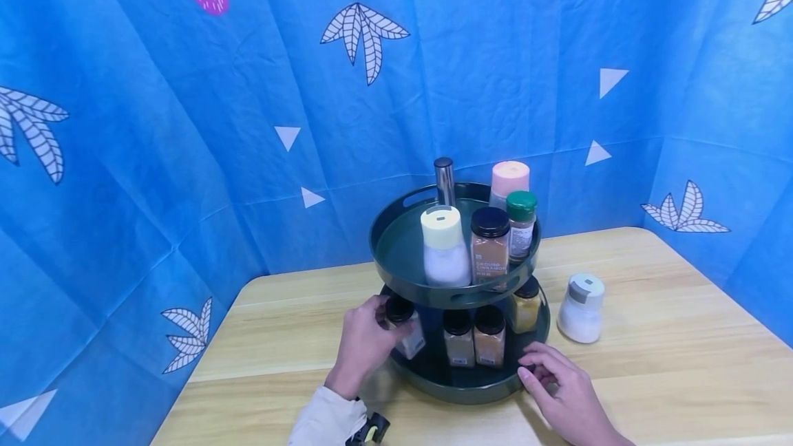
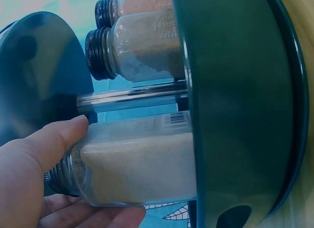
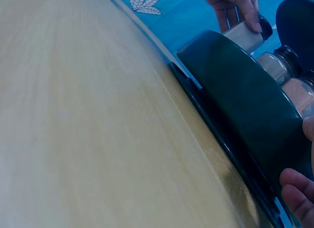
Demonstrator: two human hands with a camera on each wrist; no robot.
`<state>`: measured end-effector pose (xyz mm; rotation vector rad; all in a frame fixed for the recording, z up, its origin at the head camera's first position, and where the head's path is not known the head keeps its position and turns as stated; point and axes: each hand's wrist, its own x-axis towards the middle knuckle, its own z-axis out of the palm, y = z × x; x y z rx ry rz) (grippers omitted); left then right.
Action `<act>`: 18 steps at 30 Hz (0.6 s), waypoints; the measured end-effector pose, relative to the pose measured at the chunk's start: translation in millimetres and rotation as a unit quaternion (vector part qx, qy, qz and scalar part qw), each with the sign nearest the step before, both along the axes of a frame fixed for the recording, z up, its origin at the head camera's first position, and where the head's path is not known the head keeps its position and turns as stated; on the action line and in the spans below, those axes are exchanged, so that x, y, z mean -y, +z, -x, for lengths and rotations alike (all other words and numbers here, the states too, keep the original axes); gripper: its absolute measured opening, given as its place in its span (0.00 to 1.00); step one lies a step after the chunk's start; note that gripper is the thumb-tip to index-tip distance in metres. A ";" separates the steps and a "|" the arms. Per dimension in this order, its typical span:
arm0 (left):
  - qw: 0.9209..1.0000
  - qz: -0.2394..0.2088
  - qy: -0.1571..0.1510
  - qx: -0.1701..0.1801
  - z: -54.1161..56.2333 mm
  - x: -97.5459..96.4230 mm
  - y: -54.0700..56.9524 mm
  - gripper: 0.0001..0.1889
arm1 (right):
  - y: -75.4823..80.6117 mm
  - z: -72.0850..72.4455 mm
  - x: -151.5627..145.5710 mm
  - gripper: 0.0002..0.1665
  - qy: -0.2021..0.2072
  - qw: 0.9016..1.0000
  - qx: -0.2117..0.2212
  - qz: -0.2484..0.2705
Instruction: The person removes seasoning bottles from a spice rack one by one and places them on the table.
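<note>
My left hand (image 1: 365,339) grips a clear spice jar (image 2: 142,164) with a black lid, thumb on one side and fingers on the other. The jar is tilted at the left of the lower tier of a dark green two-tier turntable rack (image 1: 458,394). Pale powder partly fills it. At the front right, my right hand (image 1: 560,391) holds the lower tier's rim between thumb and fingers (image 3: 297,186). Two black-lidded spice jars, one greyish (image 1: 458,343) and one orange-brown (image 1: 489,339), stand between the hands. A yellow spice jar (image 1: 526,305) stands behind them.
The upper tier carries a white-lidded shaker (image 1: 445,253), a ground cinnamon jar (image 1: 489,246), a green-capped jar (image 1: 521,226) and a pink-lidded container (image 1: 510,177). A metal post (image 1: 444,181) rises there. Right of the rack, a white shaker (image 1: 582,312) stands on the wooden table (image 1: 681,349).
</note>
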<state>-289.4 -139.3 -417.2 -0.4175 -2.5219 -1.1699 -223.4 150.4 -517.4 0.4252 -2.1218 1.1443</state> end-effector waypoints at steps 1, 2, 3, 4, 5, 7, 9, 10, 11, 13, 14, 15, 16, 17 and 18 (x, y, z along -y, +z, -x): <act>1.000 0.002 0.002 -0.003 0.1 0.5 0.6 0.19 | -0.4 0.3 0.1 0.14 0.002 1.000 -0.004 -0.001; 1.000 0.003 0.005 -0.003 0.1 0.8 1.5 0.19 | -0.5 0.5 0.2 0.14 0.003 1.000 -0.006 0.000; 1.000 0.005 0.008 -0.003 0.1 1.1 2.4 0.19 | -0.8 0.7 0.3 0.14 0.003 1.000 -0.007 -0.001; 1.000 0.006 0.008 -0.006 0.2 1.7 3.0 0.19 | -0.9 0.8 0.4 0.14 0.003 1.000 -0.006 -0.001; 1.000 0.007 0.009 -0.009 0.2 2.1 3.7 0.19 | -0.8 0.7 0.2 0.14 0.002 1.000 -0.003 -0.001; 1.000 0.007 0.008 -0.017 0.3 2.9 5.1 0.18 | -0.3 0.3 0.2 0.14 0.000 1.000 0.002 -0.002; 1.000 0.008 0.009 -0.023 0.2 3.4 6.2 0.18 | 0.2 -0.2 0.1 0.13 -0.002 1.000 0.006 -0.001; 1.000 0.009 0.008 -0.028 0.5 3.7 6.5 0.17 | 0.4 -0.4 0.1 0.13 -0.003 1.000 0.008 0.000; 0.999 0.011 0.008 -0.031 0.5 3.8 7.0 0.17 | 0.4 -0.6 0.1 0.13 -0.004 1.000 0.010 0.000; 0.999 0.014 0.008 -0.035 0.6 3.9 8.1 0.17 | 0.4 -0.7 0.5 0.14 -0.004 1.000 0.007 0.001; 0.999 0.015 0.008 -0.034 0.6 4.0 8.6 0.17 | 0.2 -0.6 0.5 0.14 -0.004 1.000 0.006 0.002; 0.999 0.014 0.007 -0.035 0.6 4.2 9.0 0.17 | 0.1 -0.6 0.6 0.14 -0.003 1.000 0.004 0.002; 0.999 0.013 0.007 -0.033 0.6 4.6 9.7 0.18 | 0.0 -0.5 0.5 0.14 -0.003 1.000 0.003 0.002; 0.999 0.010 0.007 -0.031 0.2 4.9 10.4 0.18 | -0.1 -0.4 0.6 0.14 -0.002 1.000 0.002 0.002; 1.000 0.007 0.007 -0.029 0.1 5.5 11.0 0.18 | 0.0 -0.5 0.6 0.14 -0.002 1.000 0.003 0.003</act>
